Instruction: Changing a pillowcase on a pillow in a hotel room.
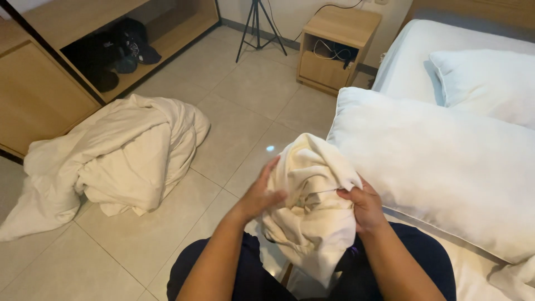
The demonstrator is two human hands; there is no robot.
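Over at the far left stands a low wooden cabinet (39, 95), and in its open shelf some dark caps and other dark things (120, 53) are tucked away. On the tiled floor (245, 106) in front of it lies a crumpled cream duvet (117, 159), heaped and spilling toward the near corner, well apart from the person. Further back a black tripod (257, 25) stands by the wall, and beside it a small wooden nightstand (334, 47) with cables in its open niche. Coming to the middle, the person sits with dark trousers (256, 273) showing below the forearms, and both hands are up at a bunched cream cloth (312, 206), which looks like a pillowcase or a small sheet. The left hand (262, 195) presses against the cloth's left side, fingers curled into the folds, grasping it. The right hand (365, 209) is clenched on the cloth's right edge, thumb on top. The bundle sits between the two hands, its long axis running roughly up and down: a peak rises above the knuckles and the tail hangs down toward the lap. Both hands are equally close, each already on it. Just to the right, nearly touching the cloth, lies a large white pillow (440, 173) across the bed (412, 61), with a second pillow (490, 83) behind it toward the headboard.
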